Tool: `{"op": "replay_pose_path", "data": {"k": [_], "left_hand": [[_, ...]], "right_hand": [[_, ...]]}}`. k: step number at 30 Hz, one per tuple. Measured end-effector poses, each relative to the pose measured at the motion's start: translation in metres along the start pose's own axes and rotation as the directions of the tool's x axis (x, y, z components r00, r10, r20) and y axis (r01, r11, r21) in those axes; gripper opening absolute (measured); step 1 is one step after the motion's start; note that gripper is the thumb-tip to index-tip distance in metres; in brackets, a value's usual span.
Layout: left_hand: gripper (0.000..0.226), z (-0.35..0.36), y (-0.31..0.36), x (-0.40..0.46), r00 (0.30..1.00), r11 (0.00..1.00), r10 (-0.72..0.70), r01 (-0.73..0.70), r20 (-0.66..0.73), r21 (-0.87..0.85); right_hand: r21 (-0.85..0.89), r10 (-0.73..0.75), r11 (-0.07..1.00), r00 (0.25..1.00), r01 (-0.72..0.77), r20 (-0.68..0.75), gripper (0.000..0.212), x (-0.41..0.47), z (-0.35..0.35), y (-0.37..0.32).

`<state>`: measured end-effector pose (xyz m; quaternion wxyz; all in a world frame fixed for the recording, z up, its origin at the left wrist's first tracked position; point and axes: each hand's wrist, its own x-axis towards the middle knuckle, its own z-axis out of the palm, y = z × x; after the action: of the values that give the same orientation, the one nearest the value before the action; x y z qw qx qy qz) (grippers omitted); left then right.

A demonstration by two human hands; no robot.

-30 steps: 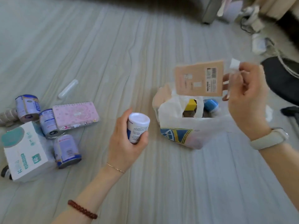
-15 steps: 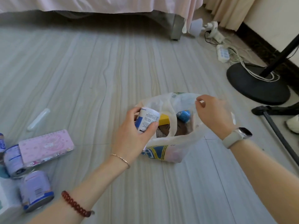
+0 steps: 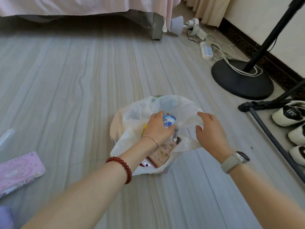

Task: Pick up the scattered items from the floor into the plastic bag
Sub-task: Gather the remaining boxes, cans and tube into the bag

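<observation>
In the head view, a white plastic bag (image 3: 153, 111) is seen lying open on the grey floor (image 3: 82, 76). The left hand (image 3: 157, 128) is reached into its mouth – the fingers are curled round a small white-and-blue bottle (image 3: 169, 121), which is held inside the bag's opening. The right hand (image 3: 210, 131) is laid on the bag's right rim, fingers spread and relaxed, nothing gripped. A reddish packet (image 3: 160, 155) is visible inside the bag, below the left wrist. A pink box (image 3: 18, 171) lies on the floor at the left edge, well apart from the bag – a clear tube (image 3: 5, 138) lies just beyond it
</observation>
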<state>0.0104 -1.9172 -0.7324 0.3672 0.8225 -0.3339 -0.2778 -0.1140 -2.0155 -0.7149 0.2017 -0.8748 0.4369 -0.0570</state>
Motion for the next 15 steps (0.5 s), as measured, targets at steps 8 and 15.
{"op": "replay_pose_path", "data": {"k": [8,15], "left_hand": [[0.048,-0.054,-0.042,-0.042,0.935,0.856,0.244,-0.084,-0.256,0.509],[0.059,-0.139,-0.117,-0.12,0.887,0.897,0.046,0.166,-0.459,0.411]], "right_hand": [[-0.274,-0.388,0.901,0.909,0.338,-0.154,0.04,-0.016,0.016,-0.053],[-0.021,-0.793,0.609,0.609,0.793,0.03,0.037,-0.075,0.084,-0.16]]}}
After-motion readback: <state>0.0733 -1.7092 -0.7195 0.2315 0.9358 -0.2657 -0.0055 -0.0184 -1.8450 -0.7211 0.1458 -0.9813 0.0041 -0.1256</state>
